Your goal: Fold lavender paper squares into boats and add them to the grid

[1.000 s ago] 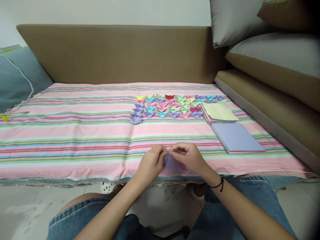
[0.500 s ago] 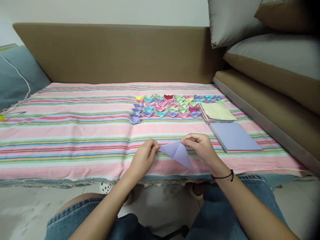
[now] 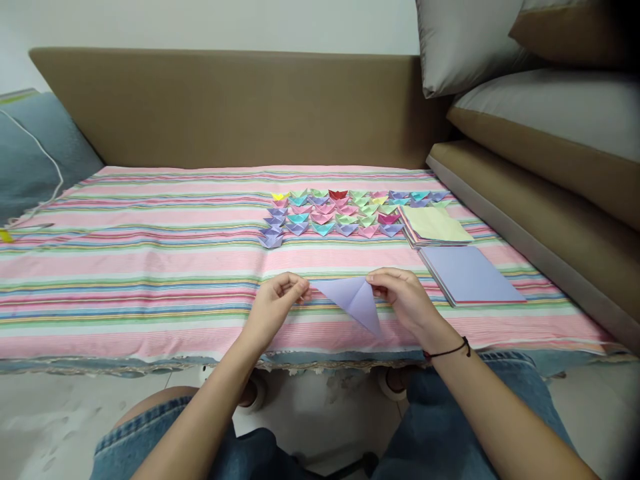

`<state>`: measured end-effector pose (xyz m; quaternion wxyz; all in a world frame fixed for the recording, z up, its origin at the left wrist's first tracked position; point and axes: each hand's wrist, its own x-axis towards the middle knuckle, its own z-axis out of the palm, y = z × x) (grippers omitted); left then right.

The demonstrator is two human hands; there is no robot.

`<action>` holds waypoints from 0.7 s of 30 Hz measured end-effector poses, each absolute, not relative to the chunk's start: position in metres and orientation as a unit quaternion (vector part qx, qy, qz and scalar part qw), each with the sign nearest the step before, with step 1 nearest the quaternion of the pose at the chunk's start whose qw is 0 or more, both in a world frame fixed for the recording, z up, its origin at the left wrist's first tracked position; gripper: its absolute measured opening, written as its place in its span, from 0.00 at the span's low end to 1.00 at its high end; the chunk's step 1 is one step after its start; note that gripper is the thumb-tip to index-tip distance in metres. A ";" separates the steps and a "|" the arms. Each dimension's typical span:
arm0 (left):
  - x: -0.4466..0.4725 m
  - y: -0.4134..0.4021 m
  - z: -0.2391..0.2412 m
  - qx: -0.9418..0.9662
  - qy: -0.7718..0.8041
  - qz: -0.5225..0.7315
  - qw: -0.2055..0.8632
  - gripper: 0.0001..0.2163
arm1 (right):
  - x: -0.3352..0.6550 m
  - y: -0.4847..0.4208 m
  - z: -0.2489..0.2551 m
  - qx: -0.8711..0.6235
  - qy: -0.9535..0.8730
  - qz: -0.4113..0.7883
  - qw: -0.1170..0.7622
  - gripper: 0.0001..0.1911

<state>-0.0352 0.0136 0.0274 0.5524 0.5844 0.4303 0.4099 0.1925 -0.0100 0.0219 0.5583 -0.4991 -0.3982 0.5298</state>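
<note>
- Left hand (image 3: pixel 281 299), lower centre of the frame: thumb and fingers brought together at the left point of the folded paper; we record it as a fingertip pinch, its inner fingers partly hidden from us.
- Right hand (image 3: pixel 403 297), right of centre: thumb and forefinger clamped on the paper's upper right corner, other fingers curled behind; dark cord bracelet (image 3: pixel 453 350) at the wrist.
- Folded paper (image 3: pixel 347 299), one, pale purple: stretched between the two hands in the lower centre, creased through the middle, one point hanging down to the right. We note that the right fingertips cover its upper corner.
- Striped cloth (image 3: pixel 150 260), pink and multicoloured: spread across the middle of the frame, partly hidden from us by hands and paper.
- Paper boats (image 3: pixel 323 218), many colours: set close in rows above the hands, centre of the frame.
- Yellow-topped paper stack (image 3: pixel 437 223): right of the boats, in front of part of their right end.
- Purple-topped paper stack (image 3: pixel 470 275): just below it, beside and beyond our right hand.
- Cushions (image 3: pixel 550 110): piled at upper right.
- White cord (image 3: pixel 45 150): left edge.
</note>
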 end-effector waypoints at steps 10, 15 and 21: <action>-0.010 -0.006 0.025 0.521 0.261 0.391 0.712 0.26 | 0.175 -0.009 0.011 -0.415 -0.264 0.688 0.533 0.07; -0.009 -0.006 0.024 0.510 0.269 0.397 0.715 0.25 | 0.166 -0.015 0.014 -0.434 -0.319 0.654 0.531 0.09; -0.008 -0.003 0.019 0.497 0.310 0.421 0.693 0.23 | 0.162 -0.019 0.013 -0.491 -0.504 0.449 0.551 0.11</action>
